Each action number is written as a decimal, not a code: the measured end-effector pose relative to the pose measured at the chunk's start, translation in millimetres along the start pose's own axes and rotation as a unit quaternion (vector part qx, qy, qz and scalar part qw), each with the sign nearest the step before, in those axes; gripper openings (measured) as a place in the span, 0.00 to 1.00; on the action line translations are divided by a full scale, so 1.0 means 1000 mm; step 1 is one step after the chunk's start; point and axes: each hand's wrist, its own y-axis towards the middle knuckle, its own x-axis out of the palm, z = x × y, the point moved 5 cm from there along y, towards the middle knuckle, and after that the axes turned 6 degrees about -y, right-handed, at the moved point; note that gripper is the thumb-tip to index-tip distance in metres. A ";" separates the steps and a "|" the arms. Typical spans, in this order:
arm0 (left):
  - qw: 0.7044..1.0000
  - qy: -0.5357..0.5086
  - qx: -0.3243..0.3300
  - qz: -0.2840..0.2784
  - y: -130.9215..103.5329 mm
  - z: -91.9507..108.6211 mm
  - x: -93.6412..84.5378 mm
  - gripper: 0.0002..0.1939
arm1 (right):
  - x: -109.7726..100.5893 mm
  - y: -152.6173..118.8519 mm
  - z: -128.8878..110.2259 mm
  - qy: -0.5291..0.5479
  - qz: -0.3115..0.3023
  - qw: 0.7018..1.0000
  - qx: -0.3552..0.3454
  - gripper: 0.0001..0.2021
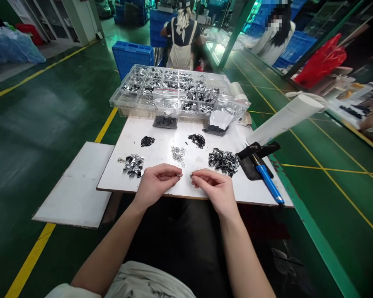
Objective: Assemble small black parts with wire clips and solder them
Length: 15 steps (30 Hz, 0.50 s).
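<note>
Above the near edge of the white tabletop (161,140), my left hand (160,180) pinches a tiny part at its fingertips, too small to name. Facing it, a small gap away, my right hand (216,184) is also closed in a pinch, with a small dark bit showing at the fingertips. Between and beyond the hands lies a heap of small wire-like metal pieces (178,154). Shiny metal clips or plates form one pile (134,165) at left and a darker pile (224,161) at right. Two heaps of small black parts (147,141) (197,140) lie farther back.
A compartmented clear plastic box (124,99) full of small parts spans the back. Before it stand two zip bags (165,121) (217,122) of black parts. At right are a blue-handled tool (269,182) and a white roll (287,118). Another person (182,41) sits ahead.
</note>
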 end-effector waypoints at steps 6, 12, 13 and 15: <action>0.999 0.026 0.013 -0.013 -0.002 0.006 0.002 0.07 | 0.016 -0.002 -0.003 0.032 -0.010 0.999 0.011 0.07; 1.000 -0.004 -0.025 -0.010 0.000 0.001 0.001 0.12 | 0.024 -0.001 -0.002 0.050 -0.033 0.997 0.042 0.12; 0.999 -0.010 -0.038 -0.007 0.000 -0.001 0.001 0.14 | 0.024 -0.001 -0.002 0.050 -0.035 0.997 0.044 0.12; 0.999 -0.012 -0.051 -0.002 0.000 -0.002 0.000 0.16 | 0.026 -0.001 -0.002 0.037 -0.038 0.998 0.042 0.09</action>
